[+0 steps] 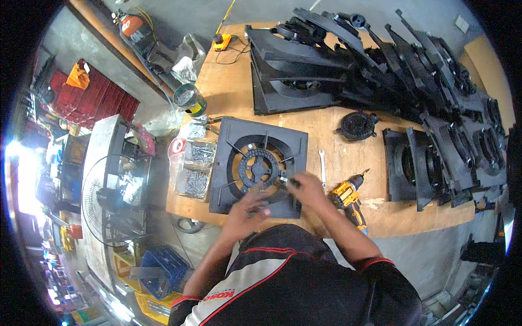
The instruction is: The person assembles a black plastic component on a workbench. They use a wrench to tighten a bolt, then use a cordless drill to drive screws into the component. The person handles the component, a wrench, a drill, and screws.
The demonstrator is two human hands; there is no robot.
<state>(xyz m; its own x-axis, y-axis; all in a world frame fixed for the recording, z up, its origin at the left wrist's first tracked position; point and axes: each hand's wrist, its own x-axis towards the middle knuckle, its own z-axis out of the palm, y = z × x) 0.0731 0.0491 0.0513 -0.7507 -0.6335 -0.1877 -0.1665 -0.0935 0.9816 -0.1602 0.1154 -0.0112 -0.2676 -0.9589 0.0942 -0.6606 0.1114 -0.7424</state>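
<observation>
From where I stand, the square black stove frame point(260, 167) lies flat near the front edge of the wooden worktop point(337, 130), its round burner ring point(258, 167) sitting in the middle. The right hand point(307, 187) is at the ring's four o'clock, fingers pinched narrow on a small dark piece that touches the ring; what the piece is I cannot make out. The left hand point(247, 209) rests on the frame's near edge at six o'clock, fingers spread loosely, blurred, gripping nothing I can see.

The risks, as I judge them: the small piece could slip from that pinch and drop through the frame's opening. The cordless drill point(349, 198), at the frame's three o'clock, lies close to the worktop's edge, where a stray elbow could knock it off. The open bags of screws point(197, 168) at nine o'clock could spill.
</observation>
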